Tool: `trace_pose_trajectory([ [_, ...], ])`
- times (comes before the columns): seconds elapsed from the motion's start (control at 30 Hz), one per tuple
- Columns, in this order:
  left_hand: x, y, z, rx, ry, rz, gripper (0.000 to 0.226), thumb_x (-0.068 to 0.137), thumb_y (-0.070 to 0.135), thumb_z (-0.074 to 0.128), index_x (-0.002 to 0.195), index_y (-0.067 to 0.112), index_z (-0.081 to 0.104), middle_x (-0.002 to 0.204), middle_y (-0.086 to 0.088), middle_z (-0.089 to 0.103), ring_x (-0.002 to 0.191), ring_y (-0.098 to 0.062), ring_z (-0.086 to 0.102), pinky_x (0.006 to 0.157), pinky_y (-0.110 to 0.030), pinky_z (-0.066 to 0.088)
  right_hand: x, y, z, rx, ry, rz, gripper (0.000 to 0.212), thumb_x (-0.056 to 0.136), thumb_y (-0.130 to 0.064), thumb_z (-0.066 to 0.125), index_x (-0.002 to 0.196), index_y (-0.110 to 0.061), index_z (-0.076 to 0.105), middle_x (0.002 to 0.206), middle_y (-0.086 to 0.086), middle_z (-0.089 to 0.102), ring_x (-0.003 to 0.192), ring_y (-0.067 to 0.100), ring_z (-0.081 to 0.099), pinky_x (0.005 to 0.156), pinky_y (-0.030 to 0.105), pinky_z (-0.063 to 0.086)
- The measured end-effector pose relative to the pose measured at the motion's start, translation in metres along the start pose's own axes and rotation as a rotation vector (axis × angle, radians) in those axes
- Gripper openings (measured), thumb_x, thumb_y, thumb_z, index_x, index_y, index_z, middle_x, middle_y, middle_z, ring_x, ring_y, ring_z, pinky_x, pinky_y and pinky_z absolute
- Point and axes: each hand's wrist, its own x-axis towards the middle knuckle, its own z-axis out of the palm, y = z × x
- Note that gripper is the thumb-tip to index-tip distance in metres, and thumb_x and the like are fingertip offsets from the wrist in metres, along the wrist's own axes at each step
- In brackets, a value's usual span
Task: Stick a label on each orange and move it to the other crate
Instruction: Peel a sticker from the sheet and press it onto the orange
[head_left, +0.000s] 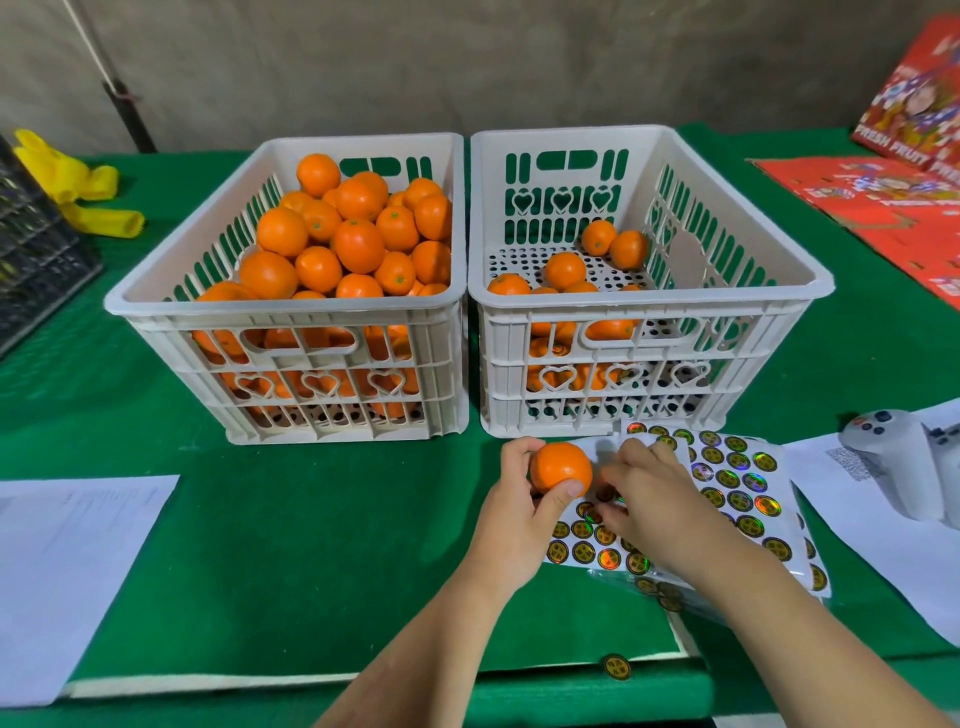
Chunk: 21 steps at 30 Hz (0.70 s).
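- Orange (560, 466) held just in front of the right crate (649, 291), in the left hand (511, 525), grip curled round it, thumb across the near side.
- Right hand (644, 499) just beside the orange, low over the sheet (727, 488), fingertips pinched on what looks like one label; not clear whether peeled free yet.
- Right crate thinly filled, bare floor showing; left crate (291, 291), touching it, heaped high.
- Likely trouble: label folding onto itself or clinging to a finger if peeled hastily; poor hold on rounded, dimpled peel unless pressed flat.
- Stray label (616, 666) at the counter (311, 519) edge, well in front of the right crate, probably wasted the same way.
- Green cloth on the counter; paper (67, 566) in front of the left crate; white controller (893, 462) and red boxes (883, 192) right of the right crate; grey wall behind.
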Motion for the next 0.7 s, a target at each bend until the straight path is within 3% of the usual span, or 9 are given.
trace_pose_trajectory([
  [0.2, -0.001, 0.000, 0.001, 0.002, 0.000, 0.010, 0.063, 0.079, 0.087, 0.061, 0.126, 0.052, 0.037, 0.121, 0.009, 0.064, 0.107, -0.015, 0.069, 0.097, -0.049, 0.056, 0.000, -0.001, 0.001, -0.039, 0.026, 0.063, 0.037, 0.096, -0.047, 0.057, 0.121, -0.020, 0.056, 0.119, 0.000, 0.037, 0.111, 0.023, 0.034, 0.097, 0.030, 0.035],
  [0.53, -0.002, 0.002, 0.000, 0.018, -0.007, 0.008, 0.059, 0.082, 0.082, 0.063, 0.125, 0.051, 0.038, 0.120, 0.010, 0.064, 0.107, -0.013, 0.068, 0.097, -0.046, 0.056, 0.010, -0.010, -0.003, -0.069, -0.094, 0.169, 0.042, 0.093, -0.043, 0.062, 0.127, -0.018, 0.053, 0.122, 0.002, 0.035, 0.113, 0.027, 0.033, 0.097, 0.034, 0.034],
  [0.7, -0.002, 0.002, 0.001, 0.020, 0.006, 0.013, 0.060, 0.082, 0.082, 0.063, 0.126, 0.051, 0.038, 0.120, 0.010, 0.064, 0.107, -0.013, 0.068, 0.097, -0.047, 0.056, 0.008, -0.009, -0.005, -0.080, -0.046, 0.210, 0.047, 0.093, -0.048, 0.061, 0.128, -0.017, 0.052, 0.125, 0.004, 0.033, 0.117, 0.028, 0.032, 0.101, 0.035, 0.035],
])
